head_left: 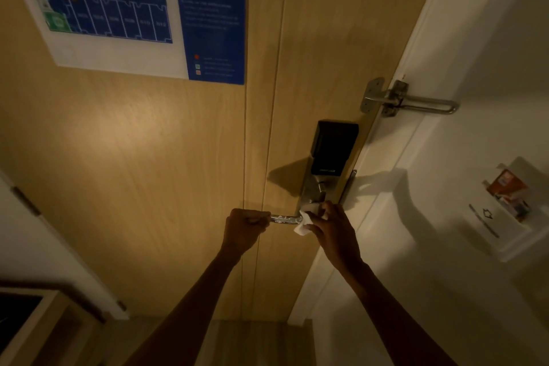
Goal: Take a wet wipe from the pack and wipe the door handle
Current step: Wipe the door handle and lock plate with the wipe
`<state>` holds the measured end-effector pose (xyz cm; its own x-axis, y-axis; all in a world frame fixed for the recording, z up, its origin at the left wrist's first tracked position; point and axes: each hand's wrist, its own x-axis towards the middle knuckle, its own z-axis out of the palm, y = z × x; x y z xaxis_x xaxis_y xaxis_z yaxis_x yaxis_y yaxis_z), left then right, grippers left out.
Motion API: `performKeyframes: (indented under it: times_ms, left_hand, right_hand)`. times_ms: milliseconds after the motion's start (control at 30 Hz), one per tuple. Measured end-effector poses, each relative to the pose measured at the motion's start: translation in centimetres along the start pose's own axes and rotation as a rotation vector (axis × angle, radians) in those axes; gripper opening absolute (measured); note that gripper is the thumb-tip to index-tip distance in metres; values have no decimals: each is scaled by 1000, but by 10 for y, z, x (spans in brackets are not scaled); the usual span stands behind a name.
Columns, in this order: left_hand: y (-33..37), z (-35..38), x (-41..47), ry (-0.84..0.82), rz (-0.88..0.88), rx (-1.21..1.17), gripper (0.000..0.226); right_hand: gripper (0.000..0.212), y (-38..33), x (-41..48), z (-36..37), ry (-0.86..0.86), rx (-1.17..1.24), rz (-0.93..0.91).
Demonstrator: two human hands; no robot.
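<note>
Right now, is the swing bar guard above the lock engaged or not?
Cannot tell for certain. The swing bar guard lies flat across the door edge toward the frame, but its catch is too dim to see.

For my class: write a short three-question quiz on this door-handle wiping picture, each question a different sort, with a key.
1. True or false: the left hand grips the free end of the door handle.
2. Multiple choice: the white wet wipe is A) lying on the floor, B) held by the right hand against the handle near its pivot, C) draped over the swing-bar latch.
3. Fill in: the black box directly above the handle is the electronic ____.

Key: 1 true; 2 B; 3 lock.
</note>
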<state>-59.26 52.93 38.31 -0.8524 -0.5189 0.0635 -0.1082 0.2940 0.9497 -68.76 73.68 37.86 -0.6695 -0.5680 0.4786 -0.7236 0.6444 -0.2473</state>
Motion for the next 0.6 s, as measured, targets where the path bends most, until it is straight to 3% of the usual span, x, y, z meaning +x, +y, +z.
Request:
performKeyframes:
  times_ms: [333,467,600]
  left_hand:
    - [-2,0,4,-17,4,-7,15]
    - [-3,-1,3,-22,14,-3,15]
    - [-4,-2,6,-31,24,13,13]
  right_hand:
    - [28,-4,1,-4,-37,246,111]
    - [31,-7,5,-2,-46,333,74]
    - [37,-18,5,2,-110,263,42]
